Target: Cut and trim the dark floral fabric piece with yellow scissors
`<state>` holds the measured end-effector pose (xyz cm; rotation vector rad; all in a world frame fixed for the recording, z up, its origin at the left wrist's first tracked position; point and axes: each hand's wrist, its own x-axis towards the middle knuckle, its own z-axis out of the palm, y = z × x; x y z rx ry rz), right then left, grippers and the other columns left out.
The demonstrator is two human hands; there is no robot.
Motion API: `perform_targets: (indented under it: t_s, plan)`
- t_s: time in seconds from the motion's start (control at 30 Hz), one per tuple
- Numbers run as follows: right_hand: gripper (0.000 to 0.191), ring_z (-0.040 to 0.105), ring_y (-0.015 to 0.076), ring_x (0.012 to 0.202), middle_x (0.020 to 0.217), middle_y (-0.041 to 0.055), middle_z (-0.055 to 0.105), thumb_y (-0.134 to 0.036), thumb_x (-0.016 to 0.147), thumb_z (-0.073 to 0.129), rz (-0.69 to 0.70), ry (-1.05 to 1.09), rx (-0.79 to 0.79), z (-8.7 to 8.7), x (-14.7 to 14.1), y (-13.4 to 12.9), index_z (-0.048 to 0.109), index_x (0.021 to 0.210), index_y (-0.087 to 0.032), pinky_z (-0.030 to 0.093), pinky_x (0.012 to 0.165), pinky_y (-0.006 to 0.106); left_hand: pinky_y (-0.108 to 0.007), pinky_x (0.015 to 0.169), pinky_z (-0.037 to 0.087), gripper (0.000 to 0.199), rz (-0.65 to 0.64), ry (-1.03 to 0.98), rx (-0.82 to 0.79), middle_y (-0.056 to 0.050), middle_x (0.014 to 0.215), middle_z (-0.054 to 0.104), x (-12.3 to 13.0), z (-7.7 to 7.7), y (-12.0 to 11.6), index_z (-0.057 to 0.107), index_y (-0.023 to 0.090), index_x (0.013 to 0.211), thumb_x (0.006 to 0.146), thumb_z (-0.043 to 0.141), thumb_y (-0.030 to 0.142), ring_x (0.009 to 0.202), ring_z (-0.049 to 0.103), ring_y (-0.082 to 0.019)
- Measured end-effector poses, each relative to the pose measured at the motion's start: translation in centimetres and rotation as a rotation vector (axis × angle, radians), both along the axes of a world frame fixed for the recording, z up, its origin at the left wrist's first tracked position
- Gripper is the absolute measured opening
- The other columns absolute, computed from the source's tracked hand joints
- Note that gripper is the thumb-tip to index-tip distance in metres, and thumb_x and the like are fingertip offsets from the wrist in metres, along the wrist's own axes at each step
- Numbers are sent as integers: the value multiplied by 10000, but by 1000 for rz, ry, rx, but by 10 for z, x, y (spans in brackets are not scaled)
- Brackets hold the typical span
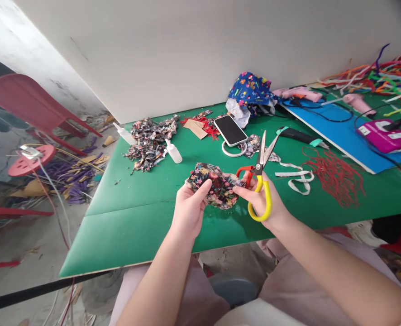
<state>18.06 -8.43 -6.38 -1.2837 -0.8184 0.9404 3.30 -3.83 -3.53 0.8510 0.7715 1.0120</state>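
Note:
A piece of dark floral fabric point(217, 188) is stretched between my two hands above the green tabletop. My left hand point(192, 203) pinches its left end, thumb on top. With thumb and fingers, my right hand point(263, 199) grips the fabric's right edge. Hooked in that same hand is a pair of scissors point(260, 170), one handle loop yellow and the other red, with parted blades pointing up and away. Beyond the fabric lie a heap of floral scraps point(149, 140), a small white squeeze bottle point(174, 151) and a phone point(230, 130) on a round white ring.
Another bottle point(125, 134) lies by the scraps. To the right are a green-and-black cutter point(302, 136), white strips point(297, 174), red strings point(339, 176), a blue board point(336, 136) and a magenta device point(387, 136). Blue patterned cloth point(250, 93) sits near the wall. A red chair point(27, 99) stands left.

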Motion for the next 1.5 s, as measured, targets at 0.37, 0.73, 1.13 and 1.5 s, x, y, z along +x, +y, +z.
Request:
perform_targets:
  t_s: [0.37,0.73,1.13,1.5]
  plan:
    - [344,502,95,724,822,-46,468,-286,642,721,-31,-60,37,0,4,-2,469,872,-244,436,730,253,-281,791,514,269,-121,117,-13,-39,994,703,11,-15,-12,686,187,958,694,724,219,919,649,-194]
    - [353,516,113,713,803,-37,491,-236,619,714,15,-209,27,6,22,3,472,877,-238,455,719,286,-264,721,533,221,-33,133,31,-40,932,716,6,-8,-5,695,178,899,696,717,260,833,665,-180]
    - [342,560,115,730,750,-42,525,-212,575,737,51,24,-18,8,32,7,496,818,-224,498,781,328,-198,593,532,188,126,45,27,-1,848,709,6,-7,-7,679,191,856,679,728,232,709,659,-125]
    - [322,590,125,786,786,-36,551,-232,606,735,-95,38,79,12,39,8,510,836,-238,495,811,338,-239,752,535,153,-28,-45,-155,-3,882,718,15,-13,-15,677,191,857,714,707,235,778,673,-121]
